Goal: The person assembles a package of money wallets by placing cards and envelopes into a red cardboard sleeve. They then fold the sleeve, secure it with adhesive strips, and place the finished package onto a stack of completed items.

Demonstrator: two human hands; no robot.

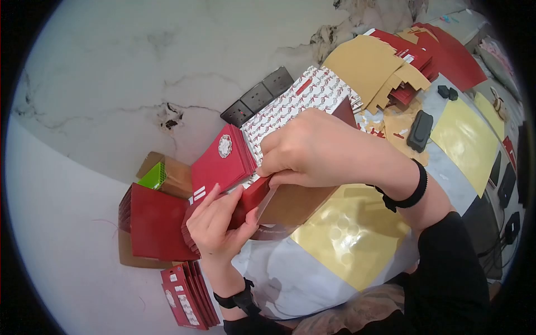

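Between my hands is a red cardboard box [256, 191], its brown inner side facing me. My right hand [310, 148] pinches the upper edge, thumb and fingers pressed together. My left hand [219, 224] grips the lower left end, with the fingers over the red face and the thumb on the near edge. Just beyond lies a stack of red printed cards or folders [223, 156] with a white round emblem. A white patterned sheet [298, 109] reaches behind my right hand. Part of the box is hidden by my fingers.
A yellow sheet [352, 234] covers the table before me. At left stand a brown carton [173, 181] with red folders and another red stack [190, 296]. Black sockets [257, 97] line the wall. Brown cardboard pieces [363, 64] and a black block [420, 131] lie at right.
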